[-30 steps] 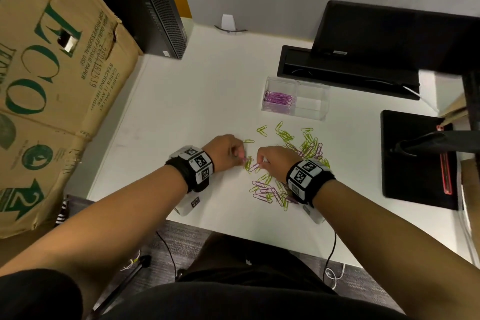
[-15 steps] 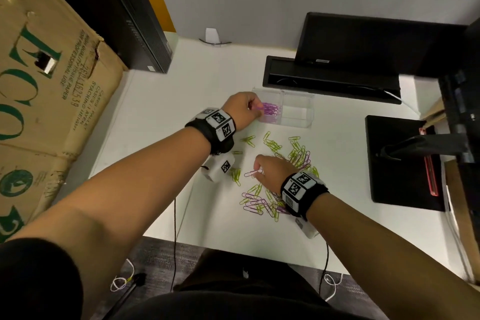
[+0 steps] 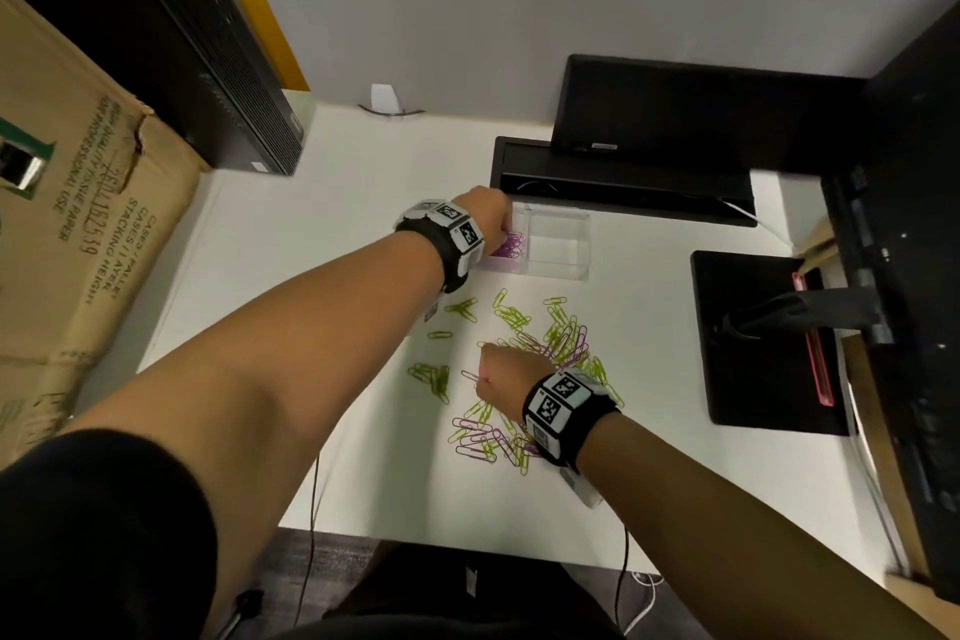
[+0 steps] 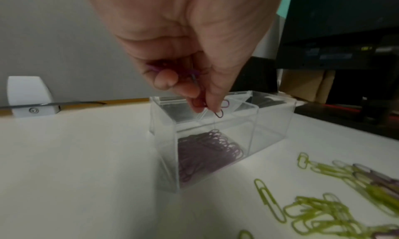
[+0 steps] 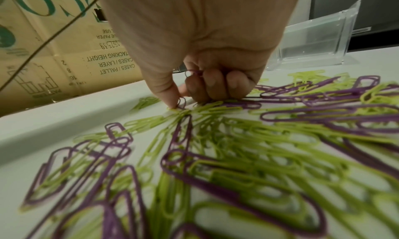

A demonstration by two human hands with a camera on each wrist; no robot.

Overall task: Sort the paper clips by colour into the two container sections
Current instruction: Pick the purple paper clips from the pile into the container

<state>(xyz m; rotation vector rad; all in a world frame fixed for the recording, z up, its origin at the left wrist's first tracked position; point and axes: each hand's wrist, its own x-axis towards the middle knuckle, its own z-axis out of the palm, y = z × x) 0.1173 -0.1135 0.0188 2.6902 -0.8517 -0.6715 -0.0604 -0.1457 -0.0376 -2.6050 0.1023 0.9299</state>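
two hands busy: our left hand (image 4: 194, 58) pinches purple clips (image 4: 220, 113) over the container (image 3: 584, 244), purple section; let go low. our right hand (image 3: 506, 374) pinches a purple clip (image 3: 470, 376) at the mixed pile (image 5: 237, 148); lift it free of greens.

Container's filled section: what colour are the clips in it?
Purple clips, clearest in the left wrist view.

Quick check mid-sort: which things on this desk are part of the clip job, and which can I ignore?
Job: purple clips in clear container; mixed clip pile; left hand; right hand.

Ignore: cardboard box, computer tower, monitor stand, white clip mount.
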